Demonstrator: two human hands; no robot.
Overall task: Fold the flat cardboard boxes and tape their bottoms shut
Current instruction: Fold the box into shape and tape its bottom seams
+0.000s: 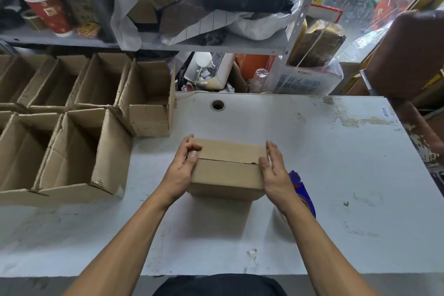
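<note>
Holding a brown cardboard box (pixel 227 168), flaps folded shut, seam untaped

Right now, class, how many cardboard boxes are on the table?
7. One held box between the left hand and right hand; four open boxes in the back-left row; two in front of them. More may be cut off at the left edge.

Blue print on bagged carton (pixel 303 81) (perhaps Chinese) stays illegible.
</note>
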